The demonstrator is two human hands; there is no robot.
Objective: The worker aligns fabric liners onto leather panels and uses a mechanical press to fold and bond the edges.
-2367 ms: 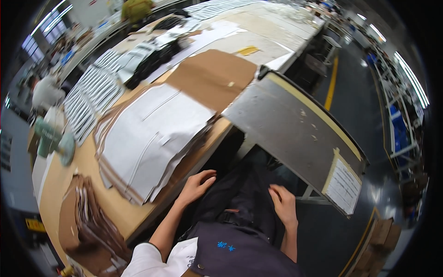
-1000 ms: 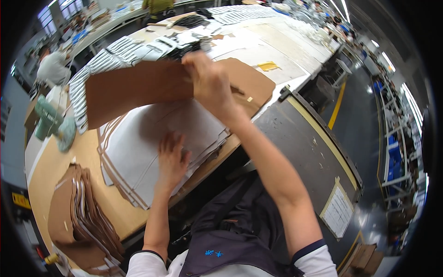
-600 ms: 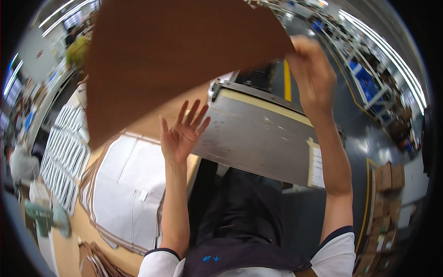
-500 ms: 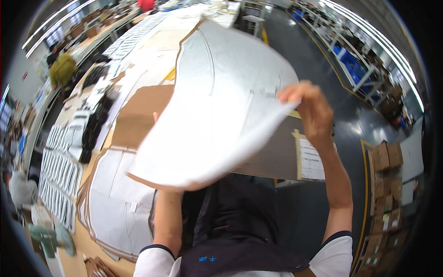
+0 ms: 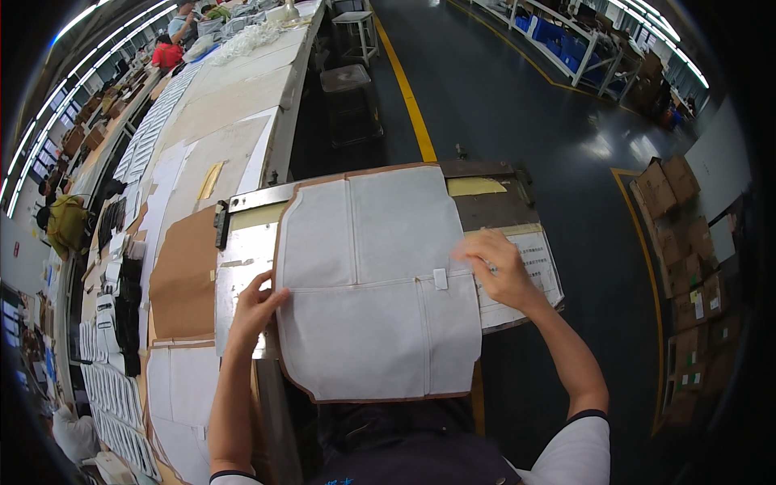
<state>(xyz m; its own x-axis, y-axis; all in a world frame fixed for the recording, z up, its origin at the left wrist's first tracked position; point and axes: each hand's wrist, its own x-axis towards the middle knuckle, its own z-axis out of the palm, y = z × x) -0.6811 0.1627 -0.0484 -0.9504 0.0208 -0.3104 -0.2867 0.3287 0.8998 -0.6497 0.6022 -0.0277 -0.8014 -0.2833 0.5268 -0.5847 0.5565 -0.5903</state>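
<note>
A white fabric-faced panel (image 5: 388, 339) with brown edges lies flat in front of me, over a metal plate (image 5: 246, 242) set on a work stand. Raised seams cross it, and a small white tab (image 5: 440, 279) sits near its right side. At the panel's left edge, my left hand (image 5: 257, 311) is closed on the border, thumb on top. My right hand (image 5: 501, 271) is at the right edge beside the tab; its fingers are bent, their tips blurred, and whether they grip the edge cannot be told.
To the left, a brown sheet (image 5: 184, 279) and more white panels (image 5: 179, 396) rest on a long table (image 5: 234, 105). A printed sheet (image 5: 529, 263) is fixed on the stand's right side. Stools (image 5: 347, 81) stand ahead, cardboard boxes (image 5: 687, 242) at right. Other people are at far left.
The panel, held up and curved in the air before, now lies flat on the stand. Both hands have come down to its side edges, and the view has shifted.
</note>
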